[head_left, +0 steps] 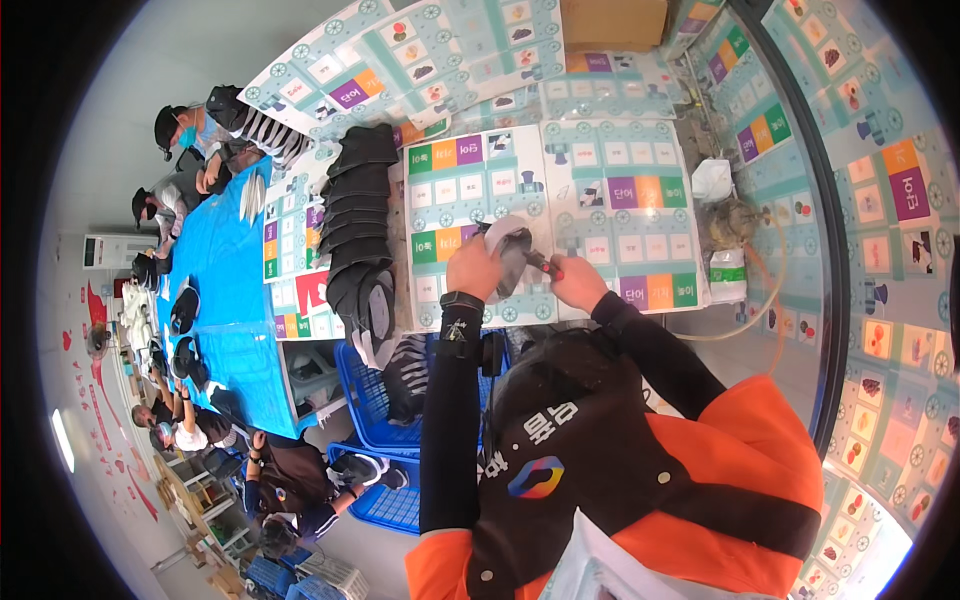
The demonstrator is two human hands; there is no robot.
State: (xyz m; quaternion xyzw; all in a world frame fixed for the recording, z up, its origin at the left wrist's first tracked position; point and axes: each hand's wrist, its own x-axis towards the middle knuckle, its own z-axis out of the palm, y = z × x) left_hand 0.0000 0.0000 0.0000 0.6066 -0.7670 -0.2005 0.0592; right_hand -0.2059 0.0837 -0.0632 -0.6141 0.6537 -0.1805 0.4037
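Note:
My left hand (pixel 473 268) is closed on a curved grey piece with a dark edge (pixel 512 262), which looks like a shoe upper. It is held just over the near part of the patterned table covering (pixel 575 225). My right hand (pixel 578 283) grips a small tool with a black and red handle (pixel 543 263). The tool's front end meets the right side of the grey piece; its tip is too small to make out. Left of my hands runs a long row of nested dark pieces (pixel 360 205), with a grey one at its near end.
Blue plastic baskets (pixel 375 400) with striped and dark pieces stand below left. Beyond them, several people work along a blue-covered table (pixel 225 260). A white packet (pixel 712 180) and a thin yellowish hose (pixel 765 318) are at the right, beside a dark frame bar (pixel 822 220).

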